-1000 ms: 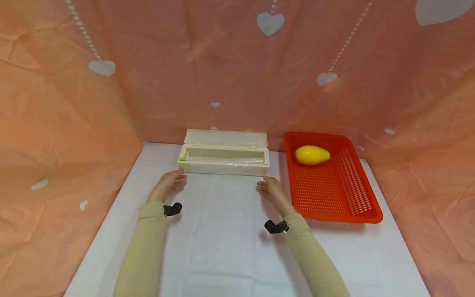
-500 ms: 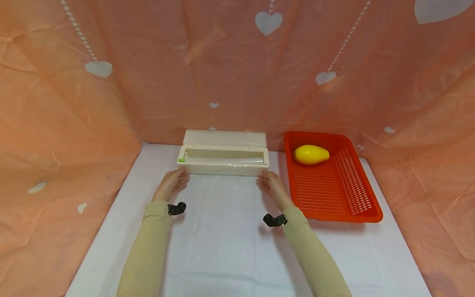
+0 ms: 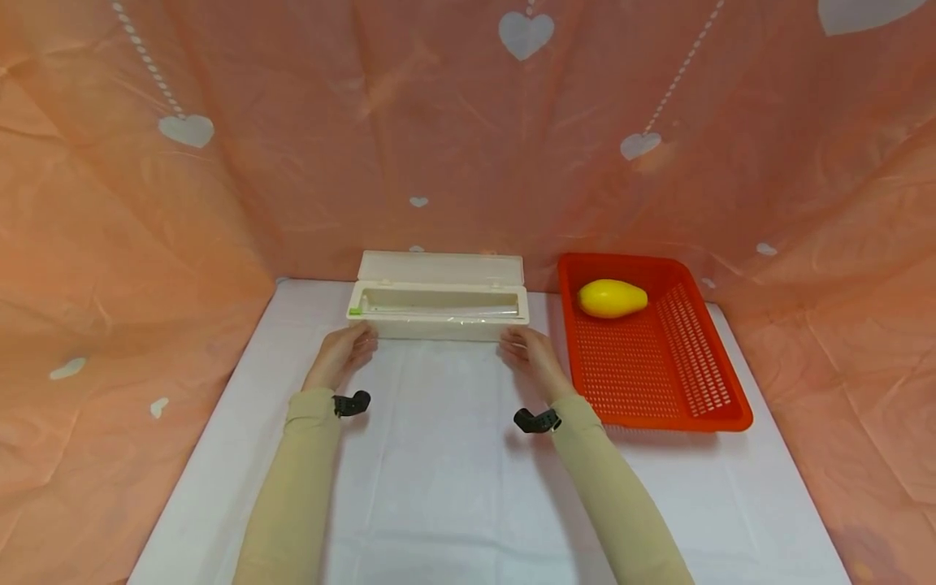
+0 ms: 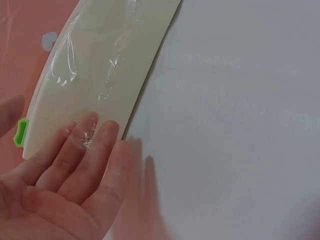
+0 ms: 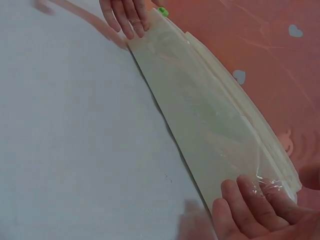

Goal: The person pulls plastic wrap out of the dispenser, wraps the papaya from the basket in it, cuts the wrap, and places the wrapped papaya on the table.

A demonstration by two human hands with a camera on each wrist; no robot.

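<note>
A cream cling film dispenser (image 3: 439, 329) lies lengthwise at the back of the table, its lid (image 3: 441, 267) raised. A green slide cutter (image 4: 21, 132) is at its left end. Clear cling film (image 4: 68, 60) hangs down over the front face. My left hand (image 3: 340, 355) has its fingertips at the left front corner; glints of film cross them in the left wrist view. At the right front corner, my right hand (image 3: 537, 357) reaches its fingers under glinting film, as the right wrist view shows. Both thumbs stand apart from the fingers, so neither hand visibly pinches the film.
Right of the dispenser stands a red plastic basket (image 3: 661, 423) with a yellow papaya-like fruit (image 3: 613, 299) inside. A pink curtain with hearts (image 3: 468, 146) hangs directly behind. White cloth (image 3: 439, 463) covers the table between my forearms.
Both hands have moved inward and forward, from just off the front corners to the dispenser's front face. The dispenser, basket and fruit keep their places; the head view has shifted slightly.
</note>
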